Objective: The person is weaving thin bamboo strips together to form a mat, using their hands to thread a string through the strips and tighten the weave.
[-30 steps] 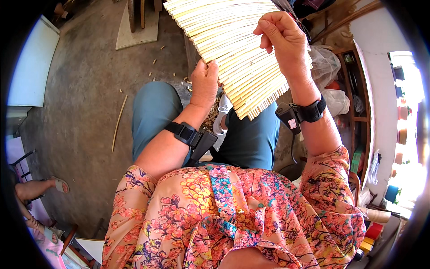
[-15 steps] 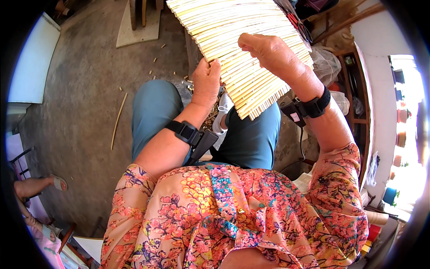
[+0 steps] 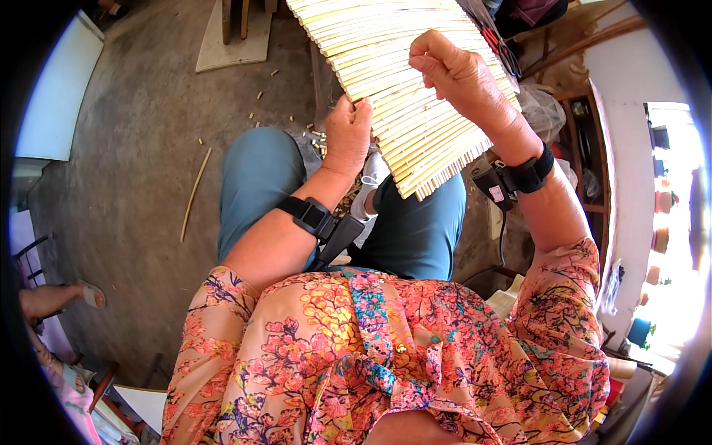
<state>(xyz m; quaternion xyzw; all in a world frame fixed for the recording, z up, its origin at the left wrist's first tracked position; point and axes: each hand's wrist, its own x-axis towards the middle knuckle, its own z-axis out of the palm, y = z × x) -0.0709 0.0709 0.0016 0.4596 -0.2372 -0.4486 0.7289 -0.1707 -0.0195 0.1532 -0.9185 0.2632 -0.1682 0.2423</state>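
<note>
The slatted mat (image 3: 393, 115) lies before you, its near end above your right thigh (image 3: 437, 222). Your left hand (image 3: 347, 137) pinches its left edge; your right hand (image 3: 458, 74) has its fingers drawn together above the slats, and whether they hold something thin, I cannot tell. The mat is probably light, stiff along each stick but bendable across them; better hold several stick ends together, gently.

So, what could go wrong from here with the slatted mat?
The left hand grips the slatted mat at its left edge, so it might tilt or slip. The cable hanging below the black device on the right forearm could snag. Short stick pieces litter the floor near the shoe and might roll underfoot.
</note>
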